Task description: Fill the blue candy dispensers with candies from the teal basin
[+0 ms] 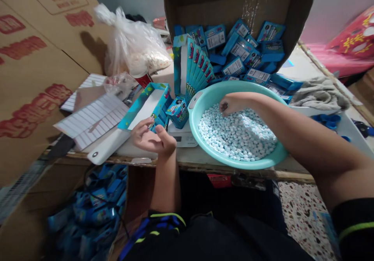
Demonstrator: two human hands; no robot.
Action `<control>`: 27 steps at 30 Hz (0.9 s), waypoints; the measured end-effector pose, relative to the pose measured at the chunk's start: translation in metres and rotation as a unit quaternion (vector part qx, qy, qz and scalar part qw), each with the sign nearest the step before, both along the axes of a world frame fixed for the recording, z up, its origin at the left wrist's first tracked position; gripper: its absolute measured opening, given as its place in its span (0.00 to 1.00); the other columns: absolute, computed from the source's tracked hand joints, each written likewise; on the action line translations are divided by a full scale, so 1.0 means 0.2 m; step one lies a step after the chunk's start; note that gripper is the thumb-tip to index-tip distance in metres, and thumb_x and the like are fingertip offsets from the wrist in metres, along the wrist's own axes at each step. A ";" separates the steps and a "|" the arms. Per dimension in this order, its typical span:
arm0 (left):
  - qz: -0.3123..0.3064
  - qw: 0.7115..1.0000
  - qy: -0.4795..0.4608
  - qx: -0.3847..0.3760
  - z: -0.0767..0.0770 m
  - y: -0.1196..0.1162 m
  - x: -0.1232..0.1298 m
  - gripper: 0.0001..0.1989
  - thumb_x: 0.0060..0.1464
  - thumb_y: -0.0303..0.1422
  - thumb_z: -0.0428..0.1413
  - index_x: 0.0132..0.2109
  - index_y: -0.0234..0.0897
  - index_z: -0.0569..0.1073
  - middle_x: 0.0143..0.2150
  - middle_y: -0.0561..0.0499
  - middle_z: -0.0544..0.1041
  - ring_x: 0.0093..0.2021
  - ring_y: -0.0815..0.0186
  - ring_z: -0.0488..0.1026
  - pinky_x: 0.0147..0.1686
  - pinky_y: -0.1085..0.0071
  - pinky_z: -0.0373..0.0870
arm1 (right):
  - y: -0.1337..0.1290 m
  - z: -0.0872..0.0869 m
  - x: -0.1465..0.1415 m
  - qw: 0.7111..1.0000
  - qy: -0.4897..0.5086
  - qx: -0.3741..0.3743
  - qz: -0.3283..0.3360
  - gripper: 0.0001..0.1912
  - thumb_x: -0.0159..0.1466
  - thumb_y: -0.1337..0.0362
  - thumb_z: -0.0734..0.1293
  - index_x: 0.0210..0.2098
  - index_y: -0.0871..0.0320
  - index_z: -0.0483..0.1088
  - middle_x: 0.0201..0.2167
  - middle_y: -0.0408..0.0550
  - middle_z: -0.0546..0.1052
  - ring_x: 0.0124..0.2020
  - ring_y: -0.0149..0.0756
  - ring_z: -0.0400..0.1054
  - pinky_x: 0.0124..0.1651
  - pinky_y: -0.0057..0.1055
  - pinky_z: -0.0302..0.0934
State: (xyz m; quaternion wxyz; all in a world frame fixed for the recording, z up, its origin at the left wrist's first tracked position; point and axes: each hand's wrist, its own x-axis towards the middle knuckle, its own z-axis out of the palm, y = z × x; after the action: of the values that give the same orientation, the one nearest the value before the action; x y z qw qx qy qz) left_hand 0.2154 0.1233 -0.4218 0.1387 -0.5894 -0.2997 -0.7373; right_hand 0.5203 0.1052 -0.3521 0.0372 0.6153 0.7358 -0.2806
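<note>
My right hand (pixel 233 103) is over a turquoise basin (pixel 201 144) filled with small pale blue and white candies (pixel 233 140). Its fingers are curled in, and whatever they may hold is hidden. Palm up, my left hand (pixel 153 138) hovers at the table's front edge with thumb and fingers apart, nothing visible in it. Just beyond it lies an open blue display carton (pixel 140 107). A small blue candy box (pixel 178 113) stands on a white scale (pixel 187 140) between the left hand and the basin.
Behind the basin, a large cardboard box (pixel 233 9) holds many blue candy boxes (pixel 216 37). A fan of flat blue cartons (pixel 198 68), a clear plastic bag (pixel 134 39) and a grey cloth (pixel 320 93) lie around. More blue packs (pixel 99 198) fill a carton below left.
</note>
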 end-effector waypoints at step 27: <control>0.119 0.915 0.254 -0.289 0.15 -0.10 -0.37 0.10 0.64 0.41 0.61 0.39 0.40 0.79 0.50 0.41 0.82 0.55 0.50 0.75 0.70 0.48 0.54 | 0.06 -0.08 0.13 0.999 -0.014 -0.033 -0.040 0.13 0.69 0.64 0.68 0.50 0.60 0.81 0.45 0.50 0.83 0.42 0.39 0.73 0.43 0.30 0.60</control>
State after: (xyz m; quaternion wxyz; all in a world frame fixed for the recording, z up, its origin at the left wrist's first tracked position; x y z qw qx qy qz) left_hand 0.1414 0.1030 -0.3922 0.1201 -0.7311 -0.5225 -0.4220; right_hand 0.5460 0.1172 -0.3675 0.0564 0.6464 0.7004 -0.2974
